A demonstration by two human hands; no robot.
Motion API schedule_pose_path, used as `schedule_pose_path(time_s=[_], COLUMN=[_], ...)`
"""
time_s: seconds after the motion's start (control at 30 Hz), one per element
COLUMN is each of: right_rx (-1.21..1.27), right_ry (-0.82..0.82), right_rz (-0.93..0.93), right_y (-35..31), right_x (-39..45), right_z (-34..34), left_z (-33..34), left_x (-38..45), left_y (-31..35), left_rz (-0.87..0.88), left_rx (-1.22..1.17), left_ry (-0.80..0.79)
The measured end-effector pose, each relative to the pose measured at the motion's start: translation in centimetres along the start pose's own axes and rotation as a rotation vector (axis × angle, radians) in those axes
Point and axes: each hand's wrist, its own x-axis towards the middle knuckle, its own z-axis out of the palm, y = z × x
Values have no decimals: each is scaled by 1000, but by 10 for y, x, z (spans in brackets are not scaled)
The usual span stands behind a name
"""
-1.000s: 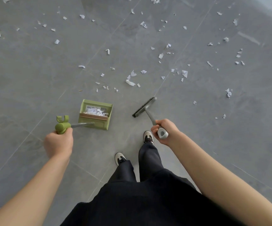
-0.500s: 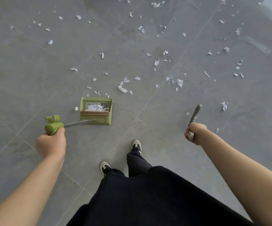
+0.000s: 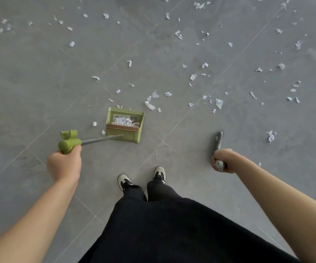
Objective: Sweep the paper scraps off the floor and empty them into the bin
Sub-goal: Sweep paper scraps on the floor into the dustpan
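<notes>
Both forearms are cut off by the lower frame edge. The left hand [image 3: 64, 165] is clenched round the green dustpan [image 3: 124, 126] handle; scraps are seen inside the pan at 11 o'clock. The right hand [image 3: 222, 161] grasps the broom [image 3: 218, 139], its head foreshortened and hard to make out. Paper scraps [image 3: 219, 103] are scattered from 10 to 2 o'clock across the floor [image 3: 30, 73]. The bare tile is left nearest the 2 shoes [image 3: 160, 172].

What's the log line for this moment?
left hand grips dustpan handle | right hand grips broom | scraps remain on floor
</notes>
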Motion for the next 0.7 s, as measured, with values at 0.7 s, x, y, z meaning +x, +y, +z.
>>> schedule_pose_path(time_s=[0.7], right_rx=[-176], right_ry=[-260], right_rz=[-143], right_y=[-148], right_x=[-101], right_z=[217], left_z=[-102], left_x=[119], left_y=[8], left_rz=[43], left_rx=[-1], left_ry=[49])
